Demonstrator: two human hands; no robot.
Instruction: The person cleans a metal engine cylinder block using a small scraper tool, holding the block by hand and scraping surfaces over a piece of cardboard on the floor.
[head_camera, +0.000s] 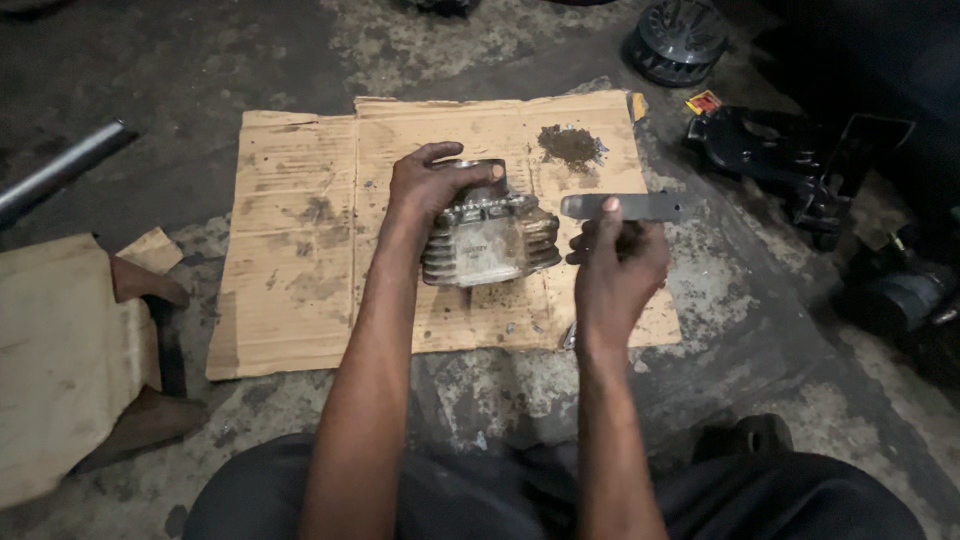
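Head view, left hand: your left hand (432, 185) is closed over the top rim of the finned metal cylinder (490, 240), fingers curled across its opening
Head view, cylinder: it stands on the cardboard sheet (300, 280), near the sheet's middle, fins showing on the side towards you
Head view, right hand: your right hand (615, 265) is closed on a flat grey metal strip (625, 207), thumb on top, the strip held level just right of the cylinder and not touching it
Head view, surroundings: the cardboard lies on a stained concrete floor (740, 330); a dark patch of debris (570, 145) sits on its far right corner; black machine parts (780, 155) lie to the right, a metal pipe (60, 170) to the far left
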